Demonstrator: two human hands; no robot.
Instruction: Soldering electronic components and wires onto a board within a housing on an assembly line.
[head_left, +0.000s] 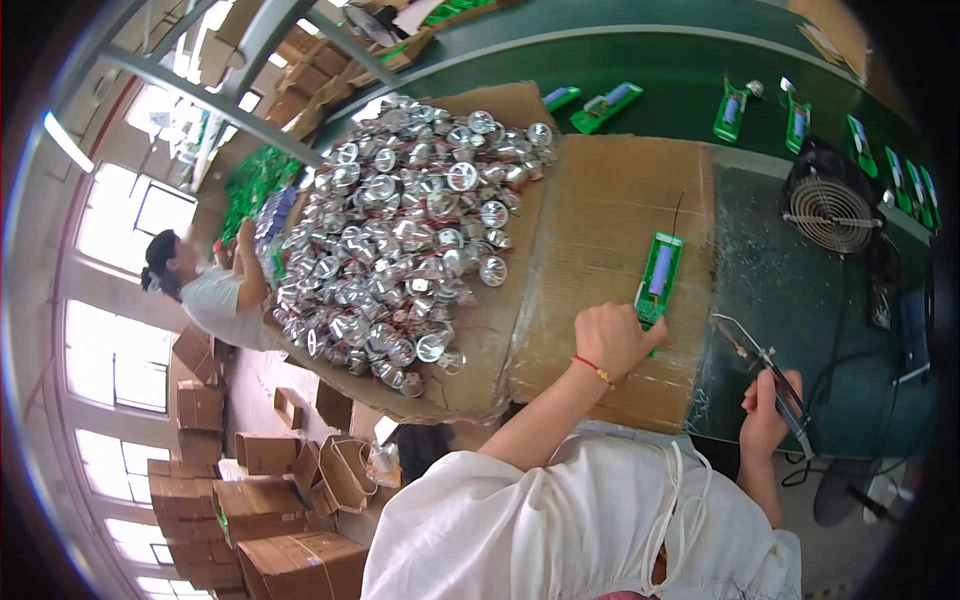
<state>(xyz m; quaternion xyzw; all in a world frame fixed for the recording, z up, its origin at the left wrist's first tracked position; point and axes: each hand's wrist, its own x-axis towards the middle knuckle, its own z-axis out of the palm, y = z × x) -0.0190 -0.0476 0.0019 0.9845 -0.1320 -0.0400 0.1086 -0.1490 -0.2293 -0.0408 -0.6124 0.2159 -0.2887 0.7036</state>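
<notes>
My left hand [608, 338], with a red cord bracelet at the wrist, grips the lower end of a narrow green plastic housing [645, 297]. A purple cylindrical battery [661, 268] sits in that housing, and a thin dark wire sticks up from its far end. The housing lies on a flat cardboard sheet [590, 210]. To the right, my right hand [765, 412] is closed around the handle of a soldering iron [788, 402]. A curved metal tube is fixed alongside the iron. Its tip points up and left, apart from the housing.
A cardboard tray of silvery reflector lamp heads [400, 240] stands at left. Beyond, a green conveyor belt [670, 70] carries several green housings. A fan [830, 210] with a round grille stands at right near cables. At far left a person [215, 290] works; cardboard boxes [300, 565] stand below.
</notes>
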